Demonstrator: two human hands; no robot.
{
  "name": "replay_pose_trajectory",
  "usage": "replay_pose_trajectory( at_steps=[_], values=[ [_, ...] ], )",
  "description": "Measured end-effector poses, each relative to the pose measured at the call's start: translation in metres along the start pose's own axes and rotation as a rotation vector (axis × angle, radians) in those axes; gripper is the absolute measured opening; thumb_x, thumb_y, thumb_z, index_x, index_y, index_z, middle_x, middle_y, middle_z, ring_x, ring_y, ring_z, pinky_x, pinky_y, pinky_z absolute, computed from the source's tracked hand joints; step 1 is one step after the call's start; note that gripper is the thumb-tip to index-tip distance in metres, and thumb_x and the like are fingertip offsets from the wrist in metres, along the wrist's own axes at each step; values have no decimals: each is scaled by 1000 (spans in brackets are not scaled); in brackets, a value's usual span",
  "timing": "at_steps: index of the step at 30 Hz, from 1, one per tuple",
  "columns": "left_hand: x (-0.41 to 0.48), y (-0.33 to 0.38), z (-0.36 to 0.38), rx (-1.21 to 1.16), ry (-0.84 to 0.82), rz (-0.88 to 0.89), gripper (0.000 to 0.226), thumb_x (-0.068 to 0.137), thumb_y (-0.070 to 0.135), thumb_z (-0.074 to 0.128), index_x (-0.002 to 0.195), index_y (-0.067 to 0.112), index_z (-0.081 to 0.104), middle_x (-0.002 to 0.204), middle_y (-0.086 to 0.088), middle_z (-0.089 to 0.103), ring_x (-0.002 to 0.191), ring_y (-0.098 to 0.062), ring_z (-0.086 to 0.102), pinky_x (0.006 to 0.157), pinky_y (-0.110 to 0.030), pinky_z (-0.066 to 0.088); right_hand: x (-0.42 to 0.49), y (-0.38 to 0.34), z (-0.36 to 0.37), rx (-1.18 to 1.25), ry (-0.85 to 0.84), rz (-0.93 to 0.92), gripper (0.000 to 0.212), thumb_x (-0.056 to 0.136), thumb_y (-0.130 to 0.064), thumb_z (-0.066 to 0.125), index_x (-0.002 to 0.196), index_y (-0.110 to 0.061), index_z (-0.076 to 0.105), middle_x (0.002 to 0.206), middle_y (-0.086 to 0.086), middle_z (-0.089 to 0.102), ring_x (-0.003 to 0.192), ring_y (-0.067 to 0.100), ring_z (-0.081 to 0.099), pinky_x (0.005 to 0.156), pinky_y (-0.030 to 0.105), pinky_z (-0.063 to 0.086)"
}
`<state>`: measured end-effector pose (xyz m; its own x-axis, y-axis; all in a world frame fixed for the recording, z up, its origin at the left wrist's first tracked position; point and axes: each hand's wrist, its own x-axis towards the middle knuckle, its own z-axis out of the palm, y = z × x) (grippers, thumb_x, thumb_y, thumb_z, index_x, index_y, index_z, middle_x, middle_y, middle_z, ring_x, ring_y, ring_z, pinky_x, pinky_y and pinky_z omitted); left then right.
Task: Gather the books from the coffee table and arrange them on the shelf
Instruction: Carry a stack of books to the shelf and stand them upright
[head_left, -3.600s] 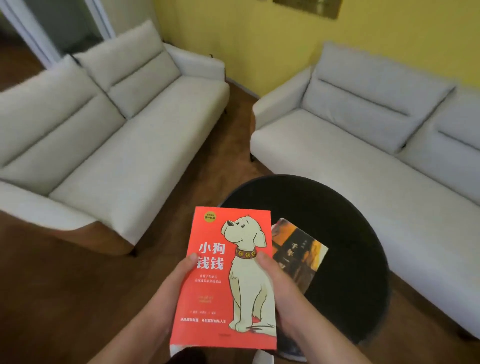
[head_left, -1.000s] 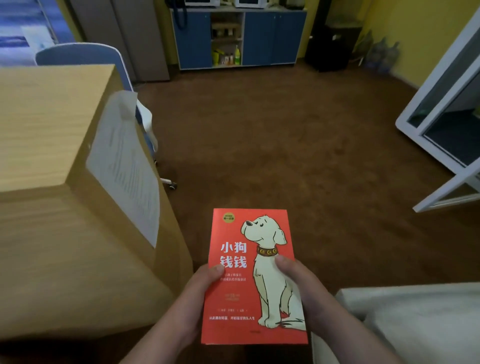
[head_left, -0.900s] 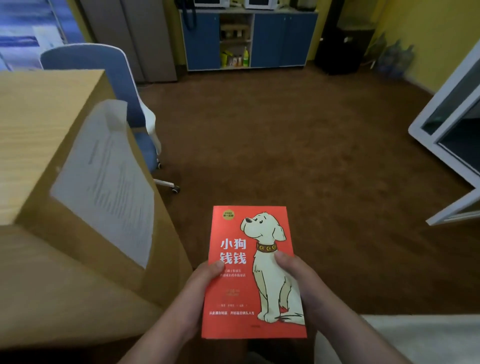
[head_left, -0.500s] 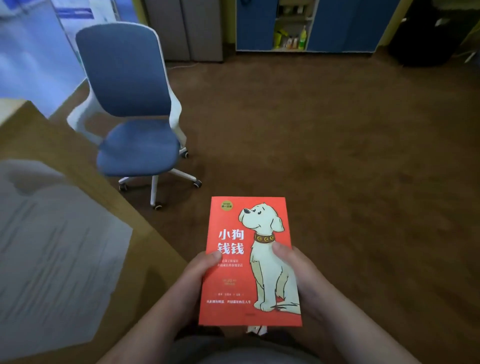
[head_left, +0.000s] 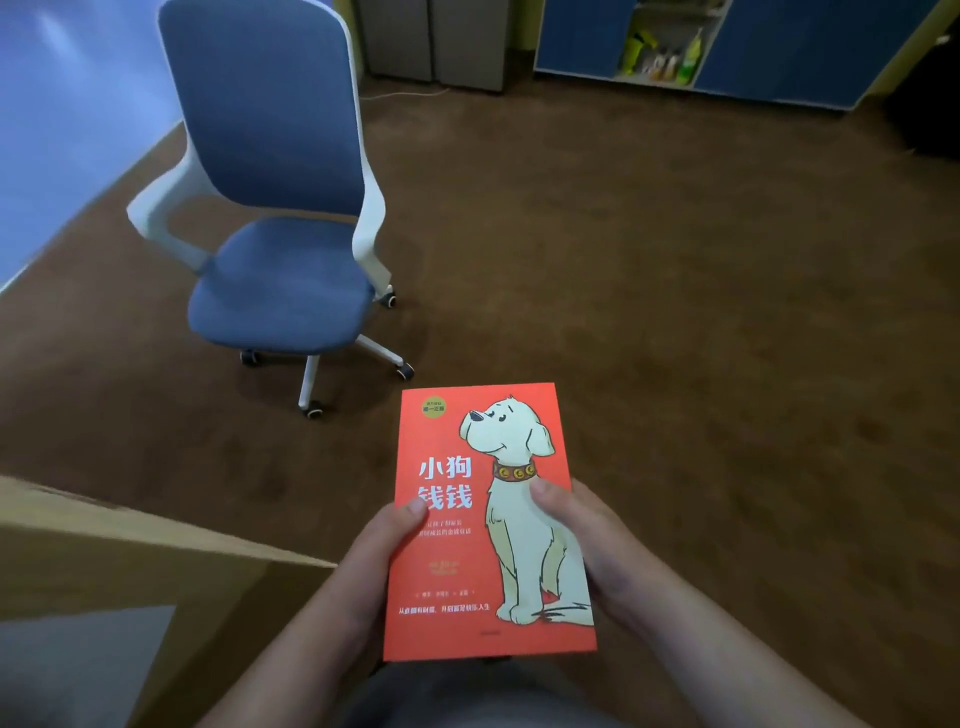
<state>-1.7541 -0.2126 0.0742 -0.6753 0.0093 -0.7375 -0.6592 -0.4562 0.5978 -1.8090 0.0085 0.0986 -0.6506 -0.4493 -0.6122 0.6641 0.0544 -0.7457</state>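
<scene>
I carry a red book with a cartoon white dog on its cover, held flat and face up in front of me above the brown floor. My left hand grips its left edge with the thumb on the cover. My right hand grips the right edge, thumb lying on the dog drawing. The coffee table and any shelf for the books are out of view.
A blue and white swivel chair stands ahead on the left. A wooden desk corner juts in at lower left. Blue cabinets with an open compartment of bottles line the far wall. Brown floor stretches ahead and right.
The view has swung left and forward: sofas and coffee table are gone, the desk has slid to the lower left, the chair has come close. Both hands keep the same hold on the book.
</scene>
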Motion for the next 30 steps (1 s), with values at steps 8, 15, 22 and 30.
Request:
replay_pose_trajectory(
  at_steps=[8,15,22,30],
  values=[
    [69,67,-2,-173,-13,88,67,53,41,79,108,6,60,78,-9,77,65,-22,75,54,-30,58,105,-88,-8,-100,-78,42,61,84,-44,65,137,-16,56,124,11,74,112,34,72,105,57,51],
    [78,115,-9,-325,137,155,50,64,31,65,104,3,59,69,-8,76,56,-20,73,47,-27,56,164,-144,15,-164,-233,90,57,84,-38,64,134,-11,58,123,15,74,111,37,72,98,52,57],
    [76,147,-14,-503,294,238,41,65,17,73,100,2,60,66,-10,74,51,-20,71,44,-27,55,237,-179,50,-295,-437,198,73,81,-49,70,141,-11,52,128,15,71,116,38,69,106,58,50],
    [103,202,-26,-771,479,266,49,46,18,90,85,-2,68,59,-15,71,45,-24,69,36,-29,52,323,-234,93,-460,-678,273,68,84,-50,67,141,-14,51,127,11,73,114,34,71,106,57,50]
  ],
)
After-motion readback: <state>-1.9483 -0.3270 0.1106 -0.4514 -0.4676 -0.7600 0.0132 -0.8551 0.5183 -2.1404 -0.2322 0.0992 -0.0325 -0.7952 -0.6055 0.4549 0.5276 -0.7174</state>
